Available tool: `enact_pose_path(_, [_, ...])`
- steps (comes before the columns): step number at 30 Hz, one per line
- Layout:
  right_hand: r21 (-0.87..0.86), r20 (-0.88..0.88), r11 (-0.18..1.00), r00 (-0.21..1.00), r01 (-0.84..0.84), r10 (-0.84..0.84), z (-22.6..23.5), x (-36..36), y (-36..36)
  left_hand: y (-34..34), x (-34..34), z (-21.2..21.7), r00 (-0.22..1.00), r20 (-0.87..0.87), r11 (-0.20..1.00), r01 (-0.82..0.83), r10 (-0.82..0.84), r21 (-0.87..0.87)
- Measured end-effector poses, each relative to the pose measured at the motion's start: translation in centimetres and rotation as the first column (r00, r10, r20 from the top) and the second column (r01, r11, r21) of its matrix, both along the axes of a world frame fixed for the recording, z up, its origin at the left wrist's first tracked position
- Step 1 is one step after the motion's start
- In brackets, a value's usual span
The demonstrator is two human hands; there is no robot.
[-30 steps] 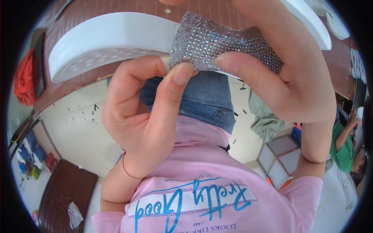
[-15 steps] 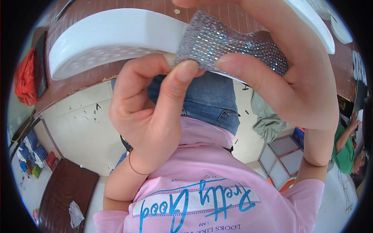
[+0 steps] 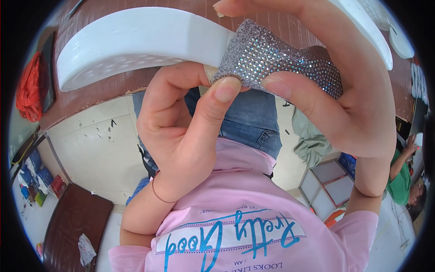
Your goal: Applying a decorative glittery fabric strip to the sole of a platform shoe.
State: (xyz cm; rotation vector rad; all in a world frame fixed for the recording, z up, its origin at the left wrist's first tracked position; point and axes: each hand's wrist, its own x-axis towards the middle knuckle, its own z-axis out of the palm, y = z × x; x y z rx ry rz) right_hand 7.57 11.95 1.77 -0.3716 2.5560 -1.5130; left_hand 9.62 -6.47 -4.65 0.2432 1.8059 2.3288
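Observation:
Up close, a curved, grey glitter strip of material is studded with rows of sparkling rhinestones. My left hand pinches its left lower corner between thumb and bent forefinger. At the right, my right hand holds the other end, with the thumb laid along the lower edge. The right forefinger arches over the top, its tip clear of the strip. What the other right fingers do behind the strip is hidden. A small pale patch shows at the left forefinger's tip; I cannot tell what it is.
A curved white plastic tray with a dimpled side stands on the brown table. More white plastic pieces lie at the far right. A red plastic bag hangs at the left. Another person in green is at the right.
Both hands and the studded strip have shifted slightly right and downward. The strip has tilted a little, and the grip of each hand looks the same.

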Motion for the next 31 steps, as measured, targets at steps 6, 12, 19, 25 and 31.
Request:
enact_pose_path(6, [0.088, -0.080, 0.995, 0.995, -0.054, 0.061, 0.2, -0.6, 0.6, 0.2, 0.2, 0.3, 1.000, -0.004, 1.000, 0.001, -0.001, 0.016])
enact_pose_path(12, [-0.205, 0.235, 0.978, 0.972, 0.036, 0.014, -0.1, -0.9, 0.3, 0.1, 0.4, 0.2, 1.000, 0.006, 0.998, -0.012, 0.012, -0.059])
enact_pose_path(19, [-0.244, 0.452, 0.955, 0.891, 0.170, -0.043, 0.0, -0.9, -0.2, -0.3, 0.1, -0.1, 0.998, -0.054, 0.973, -0.043, 0.031, -0.228])
enact_pose_path(25, [-0.132, 0.406, 0.990, 0.914, 0.055, 0.004, 0.6, -2.0, 0.4, -0.4, -0.8, 0.1, 0.992, -0.055, 0.943, -0.123, 0.112, -0.309])
enact_pose_path(31, [-0.159, 0.410, 0.986, 0.912, 0.051, 0.019, 0.5, -1.9, 0.5, -2.1, -2.6, -0.3, 0.793, -0.609, 0.816, -0.360, 0.013, -0.451])
